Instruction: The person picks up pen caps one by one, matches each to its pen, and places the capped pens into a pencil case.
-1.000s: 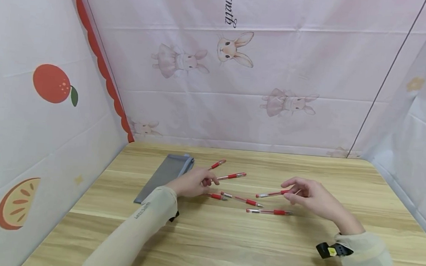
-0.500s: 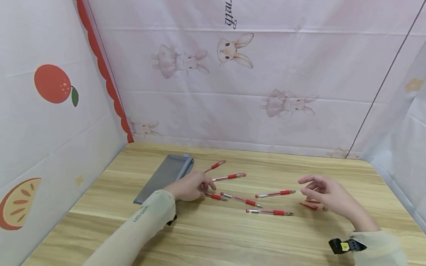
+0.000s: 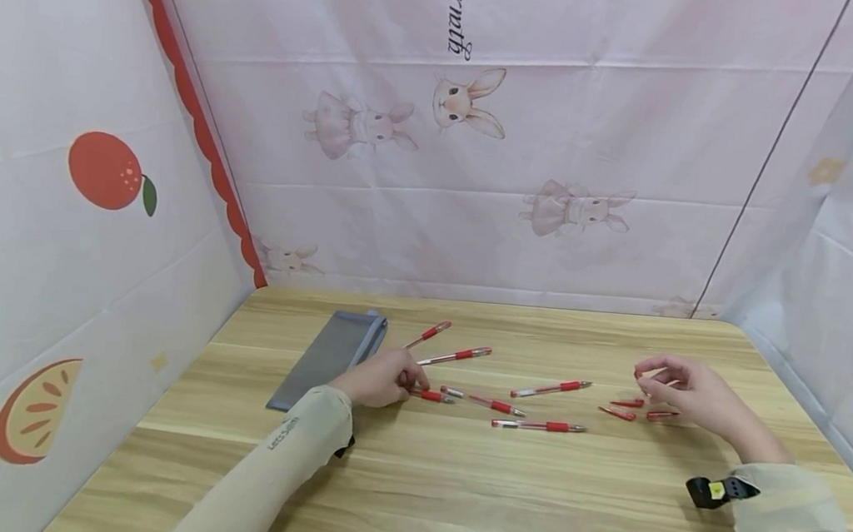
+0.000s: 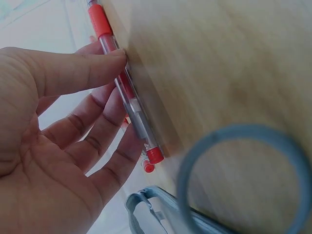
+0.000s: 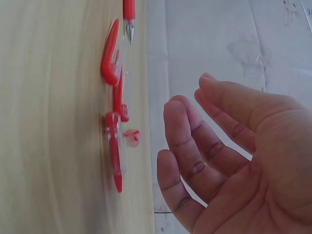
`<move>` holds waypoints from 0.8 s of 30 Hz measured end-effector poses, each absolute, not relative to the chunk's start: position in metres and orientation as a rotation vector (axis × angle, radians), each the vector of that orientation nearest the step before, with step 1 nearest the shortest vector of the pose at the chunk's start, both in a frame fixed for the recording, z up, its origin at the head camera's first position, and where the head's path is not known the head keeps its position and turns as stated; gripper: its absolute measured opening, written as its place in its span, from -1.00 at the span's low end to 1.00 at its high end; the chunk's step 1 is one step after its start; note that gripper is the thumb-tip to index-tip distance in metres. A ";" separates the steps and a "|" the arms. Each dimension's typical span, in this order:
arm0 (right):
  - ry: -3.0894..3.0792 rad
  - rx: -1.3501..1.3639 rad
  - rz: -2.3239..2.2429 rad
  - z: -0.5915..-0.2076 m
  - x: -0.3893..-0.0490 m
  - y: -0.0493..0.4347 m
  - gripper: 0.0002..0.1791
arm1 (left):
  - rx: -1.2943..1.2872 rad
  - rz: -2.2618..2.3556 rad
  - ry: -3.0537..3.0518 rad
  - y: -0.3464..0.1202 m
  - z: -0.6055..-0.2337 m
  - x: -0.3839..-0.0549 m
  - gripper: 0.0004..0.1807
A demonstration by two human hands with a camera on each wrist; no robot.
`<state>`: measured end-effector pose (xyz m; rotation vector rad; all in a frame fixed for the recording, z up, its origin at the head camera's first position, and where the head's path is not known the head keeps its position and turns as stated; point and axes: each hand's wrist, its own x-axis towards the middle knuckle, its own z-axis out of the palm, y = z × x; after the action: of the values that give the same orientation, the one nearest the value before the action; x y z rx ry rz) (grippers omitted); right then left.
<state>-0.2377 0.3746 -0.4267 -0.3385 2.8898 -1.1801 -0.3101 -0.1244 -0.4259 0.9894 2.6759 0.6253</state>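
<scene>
My left hand (image 3: 382,377) pinches a red gel pen (image 4: 127,87) low over the wooden table, thumb on its clear barrel and fingers behind it. In the head view, the red grip of this pen shows past the fingertips. My right hand (image 3: 690,393) hovers with fingers loosely bent and nothing between them in the right wrist view. Below it lie several red pen caps, among them one cap (image 5: 111,56) nearest the pen tip and another cap (image 5: 114,148) by the fingers. A bit of red (image 3: 639,372) shows by the right fingertips in the head view.
A grey zip pouch (image 3: 321,362) lies left, close behind the left hand. Several uncapped red pens are spread between the hands, including one pen (image 3: 552,388) pointing toward the caps and another pen (image 3: 538,425) nearer the front. Printed cloth walls (image 3: 398,239) border the table (image 3: 454,494).
My right hand has moved right, away from the pen tip, and more caps have come into sight beneath it. My left hand has shifted slightly, staying at its pen.
</scene>
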 end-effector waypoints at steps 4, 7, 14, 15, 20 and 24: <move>2.904 -0.308 -1.174 -0.429 -0.238 0.381 -0.59 | 0.974 0.626 2.695 -0.126 -0.427 -0.308 -0.68; 2.918 -0.298 -1.167 -0.429 -0.237 0.386 -0.59 | 0.956 0.621 2.705 -0.127 -0.428 -0.308 -0.71; 2.923 -0.270 -1.138 -0.430 -0.240 0.394 -0.59 | 0.939 0.658 2.710 -0.130 -0.430 -0.306 -0.71; 2.929 -0.268 -1.121 -0.430 -0.241 0.396 -0.60 | 0.941 0.663 2.709 -0.131 -0.430 -0.305 -0.71; 2.972 -0.261 -1.008 -0.431 -0.249 0.401 -0.65 | 0.962 0.684 2.711 -0.133 -0.431 -0.301 -0.72; 2.970 -0.256 -0.965 -0.431 -0.256 0.403 -0.65 | 0.967 0.699 2.722 -0.134 -0.434 -0.301 -0.71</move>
<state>-0.2556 0.4026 -0.4309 -0.2562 2.9703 -0.9646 -0.3006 -0.1339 -0.4337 0.9672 2.7223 0.6989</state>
